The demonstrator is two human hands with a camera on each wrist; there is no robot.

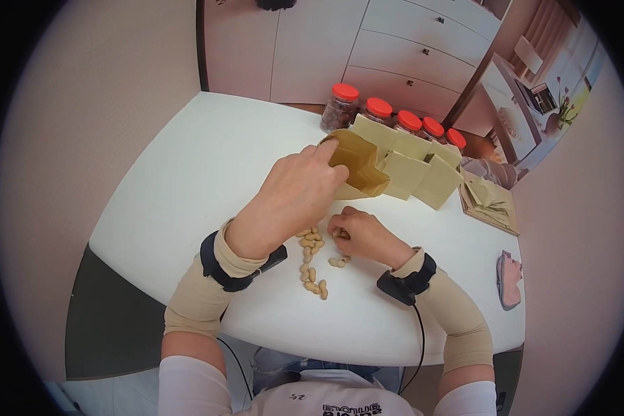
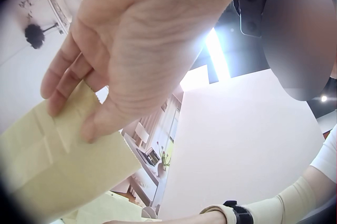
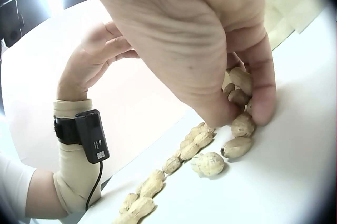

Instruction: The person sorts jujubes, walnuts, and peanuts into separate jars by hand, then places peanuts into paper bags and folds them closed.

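My left hand (image 1: 291,191) grips the rim of an open brown paper bag (image 1: 359,156), its mouth facing me; in the left wrist view the thumb and fingers of the hand (image 2: 131,50) pinch the bag's edge (image 2: 58,155). Just below the bag, my right hand (image 1: 371,236) is low over the white table, fingers curled round several peanuts. The right wrist view shows those peanuts (image 3: 241,81) between thumb and fingers of the hand (image 3: 200,40), with more touching or near the fingertips. A line of loose peanuts (image 1: 306,267) lies between the hands.
Several red-lidded jars (image 1: 341,107) line the back edge of the table (image 1: 159,180). Upright paper bags (image 1: 403,173) stand before them. At the right are a tray (image 1: 509,218) with folded bags and a pink and grey cloth (image 1: 509,281).
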